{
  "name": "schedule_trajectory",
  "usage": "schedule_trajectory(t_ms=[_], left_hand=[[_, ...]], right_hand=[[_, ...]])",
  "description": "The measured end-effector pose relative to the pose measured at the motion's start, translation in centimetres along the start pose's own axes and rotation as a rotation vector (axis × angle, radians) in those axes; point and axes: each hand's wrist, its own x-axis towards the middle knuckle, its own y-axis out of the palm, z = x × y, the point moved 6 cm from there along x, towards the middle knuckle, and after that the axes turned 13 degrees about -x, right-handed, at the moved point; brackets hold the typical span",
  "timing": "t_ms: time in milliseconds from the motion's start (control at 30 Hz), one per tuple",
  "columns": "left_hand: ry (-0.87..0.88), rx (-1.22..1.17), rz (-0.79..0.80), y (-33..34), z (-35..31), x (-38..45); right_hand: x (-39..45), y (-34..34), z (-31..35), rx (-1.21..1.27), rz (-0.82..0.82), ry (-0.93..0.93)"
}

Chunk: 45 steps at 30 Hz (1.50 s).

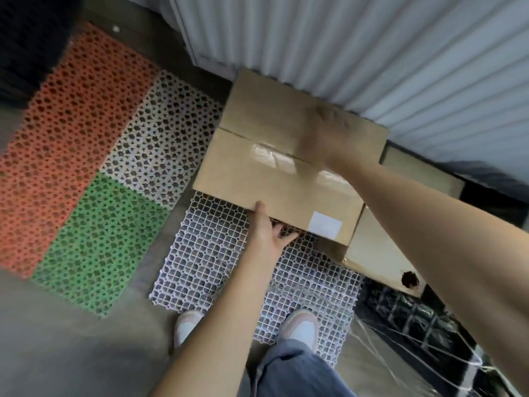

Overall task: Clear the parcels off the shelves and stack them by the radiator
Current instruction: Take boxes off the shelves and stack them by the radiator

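A brown cardboard parcel (266, 156), taped along its top seam and bearing a small white label, hangs low over the floor in front of the white ribbed radiator (357, 53). My left hand (264, 227) grips its near bottom edge, thumb on top and fingers underneath. Blurred by motion, my right hand (329, 130) lies flat on the parcel's top near its far right side. To the right, partly under the parcel and my right forearm, sits another cardboard box (380, 253) with a round hole in its side.
Plastic grid mats cover the floor: red (57, 133), green (94, 247), grey (163, 136), and a white one (217, 267) under my shoes (300, 325). A dark crate wrapped in clear film (415, 325) stands at the lower right.
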Motion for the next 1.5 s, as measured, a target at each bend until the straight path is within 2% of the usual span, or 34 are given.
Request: schedule_trajectory(t_ms=[233,433,533,600,667,767,867,933,1100,1300,1500], left_hand=[[-0.031,0.405,0.013,-0.4,-1.6,-1.9],[0.088,0.948,0.003,-0.6,-2.4,-9.7],[0.120,1.130,0.013,-0.9,-4.1,-16.8],[0.237,1.196,0.042,0.1,-6.5,-23.0],[0.376,1.225,0.121,1.6,-9.0,-29.8],[0.604,1.284,0.183,3.1,-13.6,-39.2],[0.814,1.390,0.013,0.9,-17.7,-48.5],[0.859,1.440,-0.083,-2.2,-19.0,-54.1],[0.916,1.468,-0.251,-11.6,-19.6,-66.8],[0.972,1.220,-0.346,-20.6,-18.8,-78.9],[1.092,1.033,-0.482,-32.6,-18.3,-92.9]], right_hand=[[-7.7,3.1,-3.1,-0.020,0.110,-0.028],[-15.9,-0.6,-3.4,-0.065,0.295,-0.009],[-21.2,-6.1,-2.6,-0.032,0.411,0.010],[-24.7,-11.7,-1.1,0.030,0.411,0.007],[-28.2,-18.4,1.7,0.130,0.329,-0.050],[-32.1,-29.0,6.0,0.302,0.108,-0.158],[-35.6,-35.7,8.2,0.489,0.085,-0.101],[-38.4,-38.0,9.5,0.486,0.135,-0.092],[-46.0,-43.2,16.2,0.245,0.250,-0.397],[-54.4,-53.4,25.2,0.218,0.069,-0.711],[-68.6,-60.0,39.2,-0.090,-0.050,-1.066]])
